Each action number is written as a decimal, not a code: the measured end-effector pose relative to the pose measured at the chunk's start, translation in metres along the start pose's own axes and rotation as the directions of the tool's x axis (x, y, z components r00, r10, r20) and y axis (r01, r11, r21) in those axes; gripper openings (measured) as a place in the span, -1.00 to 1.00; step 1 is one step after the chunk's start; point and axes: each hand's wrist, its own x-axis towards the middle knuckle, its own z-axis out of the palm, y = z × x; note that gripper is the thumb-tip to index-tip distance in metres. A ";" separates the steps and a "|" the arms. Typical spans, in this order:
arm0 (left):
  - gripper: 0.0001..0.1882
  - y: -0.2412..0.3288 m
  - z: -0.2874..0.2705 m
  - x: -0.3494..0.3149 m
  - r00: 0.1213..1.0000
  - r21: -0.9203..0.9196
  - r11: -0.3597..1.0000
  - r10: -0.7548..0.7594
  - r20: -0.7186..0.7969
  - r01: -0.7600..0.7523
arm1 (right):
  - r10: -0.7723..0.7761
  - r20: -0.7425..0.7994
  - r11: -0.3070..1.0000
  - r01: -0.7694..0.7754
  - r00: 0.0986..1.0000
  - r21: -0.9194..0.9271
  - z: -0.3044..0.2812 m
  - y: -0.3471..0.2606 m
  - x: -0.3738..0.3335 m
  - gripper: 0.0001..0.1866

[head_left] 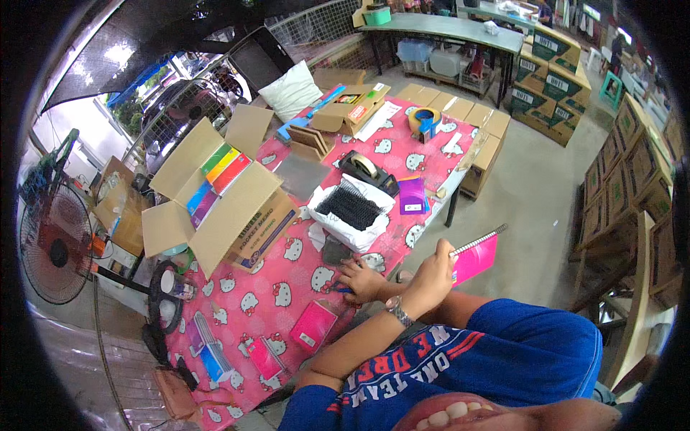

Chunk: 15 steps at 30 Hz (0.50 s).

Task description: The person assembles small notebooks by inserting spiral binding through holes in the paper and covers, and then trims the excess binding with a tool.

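Note:
My left hand (429, 279), with a watch on its wrist, is closed on a pink spiral notebook (476, 260) held out past the table edge on the right. The black coil sticks out beyond the notebook's far corner. Crossing beneath that forearm, my right hand (363, 280) rests at the table edge with fingers apart. A small dark blue object (341, 289) lies by its fingertips, its kind unclear. Just beyond stands a white-lined tray (327, 224) of black coils (352, 208). A pink notebook (313, 325) lies near my left forearm.
On the pink table cover (291, 249) stand an open carton (241, 230) of colourful notebooks, a tape dispenser (366, 172), a purple notebook (412, 195) and a yellow tape roll (424, 122). Notebook stacks (210, 352) lie at near left. A fan (57, 244) stands left; stacked cartons (625, 172) stand right.

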 end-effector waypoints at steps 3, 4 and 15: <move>-0.83 -0.039 0.020 -0.005 0.998 -0.014 0.999 -0.051 -0.037 0.051 | -0.008 -0.014 1.000 0.008 1.000 0.026 0.008 -0.013 0.004 -0.37; -0.83 -0.048 0.027 0.001 0.996 -0.003 0.999 -0.045 -0.072 0.045 | -0.018 -0.004 1.000 0.018 1.000 -0.001 0.003 -0.010 0.006 -0.36; -0.84 -0.068 0.029 -0.012 0.951 -0.045 0.998 -0.061 -0.302 0.049 | 0.014 0.096 0.996 -0.006 0.995 -0.086 0.014 0.006 0.010 -0.36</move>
